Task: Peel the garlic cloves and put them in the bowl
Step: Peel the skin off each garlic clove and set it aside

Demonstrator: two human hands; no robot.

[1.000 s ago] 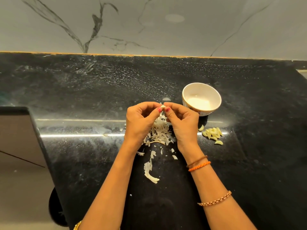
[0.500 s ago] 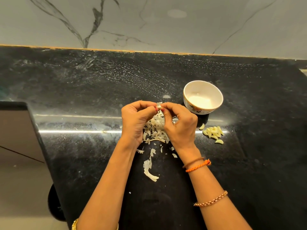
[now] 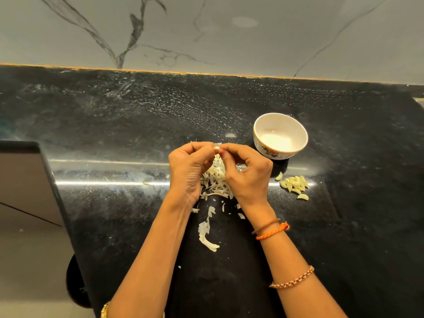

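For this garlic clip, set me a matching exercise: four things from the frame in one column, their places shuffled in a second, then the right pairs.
Things:
1. bowl
2. peeled cloves
3. pile of skins
4. clove being peeled

Places:
A. pinched between the fingertips of both hands, left hand and right hand
B. on the counter below the hands
C. on the counter to the right of the hands, beyond the heap of cloves
D. in a small heap on the counter, outside the bowl and nearer the person

Pairs: 1-C, 2-D, 3-B, 4-A
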